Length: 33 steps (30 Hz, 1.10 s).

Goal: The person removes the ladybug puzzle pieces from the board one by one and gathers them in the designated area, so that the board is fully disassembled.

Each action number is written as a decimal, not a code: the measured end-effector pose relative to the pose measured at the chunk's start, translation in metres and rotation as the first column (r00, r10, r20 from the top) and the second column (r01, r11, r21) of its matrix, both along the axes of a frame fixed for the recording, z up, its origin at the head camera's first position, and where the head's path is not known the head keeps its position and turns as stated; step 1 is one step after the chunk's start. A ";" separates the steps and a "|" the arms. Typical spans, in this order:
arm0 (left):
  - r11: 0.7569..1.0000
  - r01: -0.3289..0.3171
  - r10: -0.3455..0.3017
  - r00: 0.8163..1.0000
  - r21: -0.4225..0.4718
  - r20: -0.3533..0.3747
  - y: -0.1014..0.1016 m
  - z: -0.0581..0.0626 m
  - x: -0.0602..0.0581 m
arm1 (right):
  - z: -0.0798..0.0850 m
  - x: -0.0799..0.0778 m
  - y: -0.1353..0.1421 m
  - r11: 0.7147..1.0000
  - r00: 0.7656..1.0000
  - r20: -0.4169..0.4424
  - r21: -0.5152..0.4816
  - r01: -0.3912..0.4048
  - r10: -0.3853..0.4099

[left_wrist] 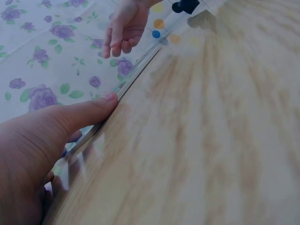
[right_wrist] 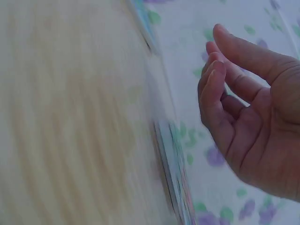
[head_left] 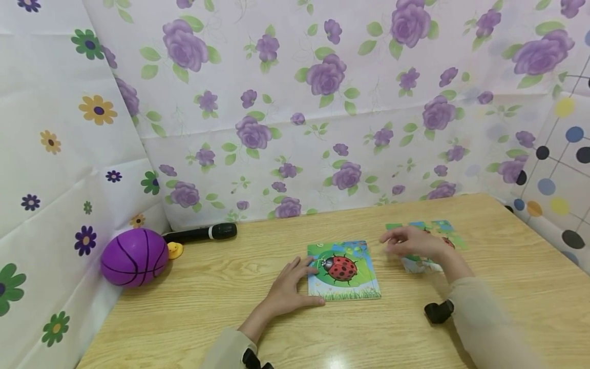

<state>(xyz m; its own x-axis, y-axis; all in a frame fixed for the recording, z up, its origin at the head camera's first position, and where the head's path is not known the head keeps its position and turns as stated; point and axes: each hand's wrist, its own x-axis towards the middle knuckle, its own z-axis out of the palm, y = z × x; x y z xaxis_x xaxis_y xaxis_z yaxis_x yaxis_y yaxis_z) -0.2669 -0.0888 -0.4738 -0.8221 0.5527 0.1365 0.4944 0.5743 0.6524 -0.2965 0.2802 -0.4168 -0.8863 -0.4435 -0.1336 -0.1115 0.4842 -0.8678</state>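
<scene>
A square ladybug picture puzzle (head_left: 345, 270) lies flat on the wooden table. At its left side rests my left hand (head_left: 291, 288), fingers spread and touching the picture, with the thumb by the near left corner. The left wrist view has that thumb (left_wrist: 96, 110) along the board's edge, the other fingers partly hidden behind it. Over the table on the right is my right hand (head_left: 417, 243), its fingers loosely bent with nothing between them. Beneath and behind it lie several puzzle pieces (head_left: 415, 265), partly covered by the hand. Their edges (right_wrist: 169, 164) show below the hand in the right wrist view.
A purple ball (head_left: 134, 258) sits at the table's left edge, beside a small yellow duck (head_left: 174, 250) and a black microphone (head_left: 203, 233). Flowered sheeting (head_left: 276, 113) hangs behind the table (head_left: 221, 297). A black wrist device (head_left: 439, 311) is on the right sleeve.
</scene>
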 end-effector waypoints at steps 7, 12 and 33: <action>1.000 0.007 -0.007 1.000 -0.003 -0.010 0.001 0.001 0.000 | -0.008 0.003 -0.043 0.982 0.982 0.031 0.043 -0.185 0.184; 1.000 0.006 -0.006 1.000 -0.007 -0.008 0.001 0.001 -0.001 | -0.007 0.008 -0.057 0.965 0.971 0.086 0.119 -0.233 0.224; 1.000 0.007 -0.007 1.000 0.014 0.000 -0.002 0.003 0.002 | -0.004 0.010 -0.069 0.960 0.968 0.043 0.128 -0.249 0.245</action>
